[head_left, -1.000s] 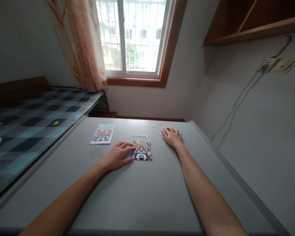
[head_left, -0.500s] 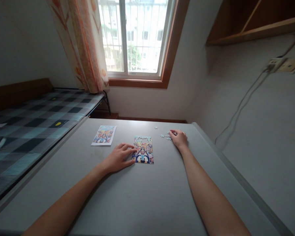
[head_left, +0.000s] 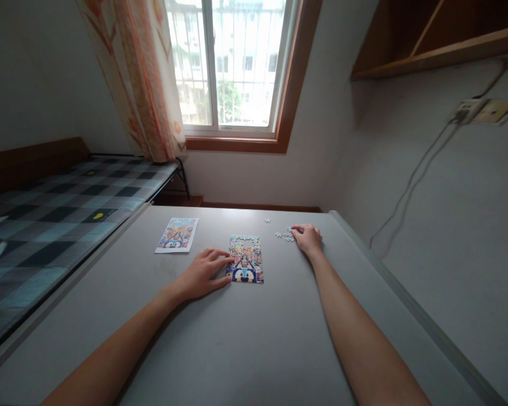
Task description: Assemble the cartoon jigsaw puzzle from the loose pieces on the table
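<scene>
On the table lies a partly assembled jigsaw puzzle [head_left: 248, 262], a dark blue and white cartoon face along its near edge and a gap in its upper part. My left hand [head_left: 203, 273] rests at its left side, fingers spread, with the fingertips on the puzzle's edge. Right of the puzzle, my right hand [head_left: 309, 239] is at a small cluster of loose puzzle pieces [head_left: 288, 238]. Its fingers are bent together, pinching at a light puzzle piece [head_left: 289, 229] by the fingertips. Another loose piece [head_left: 267, 221] lies farther back, apart from the cluster.
A printed picture sheet [head_left: 176, 235] lies on the grey table [head_left: 237, 338], left of the puzzle. A bed with a checked mattress [head_left: 68, 208] stands along the left. Behind are a curtain [head_left: 146, 84] and a window; a cable [head_left: 406, 194] hangs on the right wall.
The whole view has shifted very slightly. Both hands keep nearly the same places, the left at the puzzle's edge and the right at the loose pieces.
</scene>
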The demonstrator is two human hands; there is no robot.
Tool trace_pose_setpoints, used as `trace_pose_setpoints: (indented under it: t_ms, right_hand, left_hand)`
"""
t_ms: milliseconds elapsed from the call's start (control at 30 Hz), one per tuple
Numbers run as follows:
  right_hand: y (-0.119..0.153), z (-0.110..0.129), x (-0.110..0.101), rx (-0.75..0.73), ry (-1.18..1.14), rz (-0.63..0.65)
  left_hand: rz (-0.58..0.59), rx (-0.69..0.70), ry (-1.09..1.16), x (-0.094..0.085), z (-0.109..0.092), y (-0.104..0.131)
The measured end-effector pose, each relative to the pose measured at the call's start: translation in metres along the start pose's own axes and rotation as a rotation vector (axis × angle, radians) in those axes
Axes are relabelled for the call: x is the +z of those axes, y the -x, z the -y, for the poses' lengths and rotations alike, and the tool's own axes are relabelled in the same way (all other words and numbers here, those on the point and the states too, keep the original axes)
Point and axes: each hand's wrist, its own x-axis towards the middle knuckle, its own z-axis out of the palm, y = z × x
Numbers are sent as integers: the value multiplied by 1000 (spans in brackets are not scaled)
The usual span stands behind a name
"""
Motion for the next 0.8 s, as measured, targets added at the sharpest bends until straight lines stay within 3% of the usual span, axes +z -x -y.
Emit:
trace_pose_setpoints:
  t_ms: [333,800]
  right_hand:
    - [-4,-2,-2,40,18,46]
    - [-6,-10,5,17,-235,-25]
  left_hand:
    - [12,-3,3,-1,-1,0]
    - [10,1,12,0,0,-1]
